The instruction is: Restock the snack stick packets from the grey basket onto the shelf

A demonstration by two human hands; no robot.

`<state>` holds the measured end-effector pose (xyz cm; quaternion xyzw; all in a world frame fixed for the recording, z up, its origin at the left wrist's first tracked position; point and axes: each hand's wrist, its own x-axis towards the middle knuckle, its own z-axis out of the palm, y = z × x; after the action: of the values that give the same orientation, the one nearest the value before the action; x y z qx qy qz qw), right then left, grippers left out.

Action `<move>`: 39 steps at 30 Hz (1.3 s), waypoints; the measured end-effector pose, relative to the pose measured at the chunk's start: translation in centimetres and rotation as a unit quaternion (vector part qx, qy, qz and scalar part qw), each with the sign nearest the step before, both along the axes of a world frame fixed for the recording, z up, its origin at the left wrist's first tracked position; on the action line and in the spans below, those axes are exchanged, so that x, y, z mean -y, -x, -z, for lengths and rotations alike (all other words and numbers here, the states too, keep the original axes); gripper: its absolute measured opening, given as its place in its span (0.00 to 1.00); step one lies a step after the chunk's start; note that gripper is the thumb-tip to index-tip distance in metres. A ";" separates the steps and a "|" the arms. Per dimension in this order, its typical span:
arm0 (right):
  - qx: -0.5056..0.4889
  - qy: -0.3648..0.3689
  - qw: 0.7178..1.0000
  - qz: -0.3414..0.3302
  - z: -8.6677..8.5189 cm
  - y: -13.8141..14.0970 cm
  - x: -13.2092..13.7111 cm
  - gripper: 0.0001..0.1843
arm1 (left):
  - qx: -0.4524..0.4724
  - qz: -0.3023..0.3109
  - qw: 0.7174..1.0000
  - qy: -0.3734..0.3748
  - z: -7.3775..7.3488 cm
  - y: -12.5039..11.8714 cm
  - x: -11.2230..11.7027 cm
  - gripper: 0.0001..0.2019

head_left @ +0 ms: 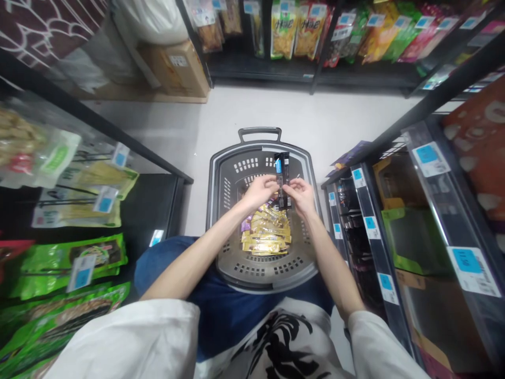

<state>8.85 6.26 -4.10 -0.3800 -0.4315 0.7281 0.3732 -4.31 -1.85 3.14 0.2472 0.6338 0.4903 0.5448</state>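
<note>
Both of my hands hold a slim black packet (282, 173) with a blue mark upright over a grey shopping basket (223, 210) on the floor. My left hand (260, 190) grips its left side and my right hand (300, 196) pinches its lower right side. Under the hands, several gold packets (269, 234) and a purple one (246, 225) lie in the basket.
Shelves flank me on both sides: green snack bags (74, 258) on the left, boxed goods with blue price tags (469, 268) on the right. More hanging snack bags (300, 29) and a cardboard box (177, 66) stand ahead across the pale floor. My knees in blue trousers touch the basket's near rim.
</note>
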 end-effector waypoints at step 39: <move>0.180 -0.282 0.935 -0.118 -0.7 -0.1 -0.3 0.31 | -0.591 0.227 0.774 -0.014 -3.8 3.2 1.1 0.25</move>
<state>8.90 6.54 -3.44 -0.3304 -0.7205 0.5348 0.2927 -7.54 -2.96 6.96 0.6327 0.7494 0.1183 0.1549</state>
